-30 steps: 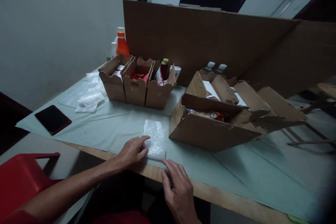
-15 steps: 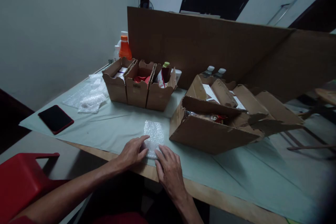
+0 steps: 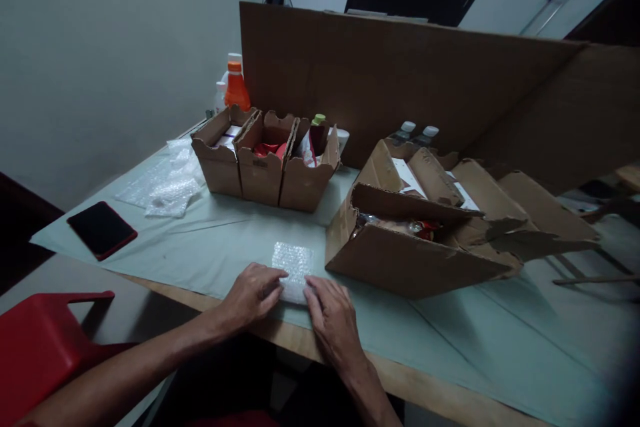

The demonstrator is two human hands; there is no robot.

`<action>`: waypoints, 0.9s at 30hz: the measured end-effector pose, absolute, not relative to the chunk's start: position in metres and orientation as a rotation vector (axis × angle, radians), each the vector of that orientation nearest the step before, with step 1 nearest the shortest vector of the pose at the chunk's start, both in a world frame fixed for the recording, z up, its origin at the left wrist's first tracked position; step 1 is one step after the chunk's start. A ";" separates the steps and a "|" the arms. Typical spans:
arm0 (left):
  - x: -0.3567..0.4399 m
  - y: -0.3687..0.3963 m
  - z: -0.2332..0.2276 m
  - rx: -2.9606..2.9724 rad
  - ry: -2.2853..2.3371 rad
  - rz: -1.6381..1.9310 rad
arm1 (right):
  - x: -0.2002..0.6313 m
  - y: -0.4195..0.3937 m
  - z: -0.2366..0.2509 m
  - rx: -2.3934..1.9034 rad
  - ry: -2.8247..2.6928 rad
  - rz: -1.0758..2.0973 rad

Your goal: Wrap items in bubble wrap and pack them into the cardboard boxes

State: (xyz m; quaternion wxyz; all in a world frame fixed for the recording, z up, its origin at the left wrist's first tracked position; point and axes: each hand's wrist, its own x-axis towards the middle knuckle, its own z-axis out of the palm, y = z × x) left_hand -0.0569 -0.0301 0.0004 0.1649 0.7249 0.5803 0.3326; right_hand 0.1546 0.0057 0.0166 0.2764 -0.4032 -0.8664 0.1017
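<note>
A small piece of bubble wrap lies on the cloth-covered table near its front edge, its near part looking folded over. At its left side, my left hand has the index finger on top and the thumb along the near edge, pinching it. My right hand grips the right side with curled fingers, the thumb tucked partly out of sight. Whether anything lies inside the wrap, I cannot tell.
More bubble wrap and a dark tablet lie to the left. Cardboard bins with packets stand behind; a larger cardboard box sits close on the right. Bottles stand at the back. A red stool is lower left.
The wrap's far edge now sits nearer to me, so the piece looks shorter. My right hand has shifted slightly right. The camera view has moved a little.
</note>
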 end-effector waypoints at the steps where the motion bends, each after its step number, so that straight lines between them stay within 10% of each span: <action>1: -0.057 -0.024 -0.001 2.055 1.706 0.916 | 0.155 0.006 0.016 -1.101 -2.297 0.206; 21: -0.063 -0.012 0.012 2.202 1.891 0.616 | 0.142 0.008 0.018 -1.016 -2.481 0.086; 27: -0.075 -0.035 0.008 1.687 1.828 1.021 | 0.131 0.024 0.014 -1.061 -2.379 0.325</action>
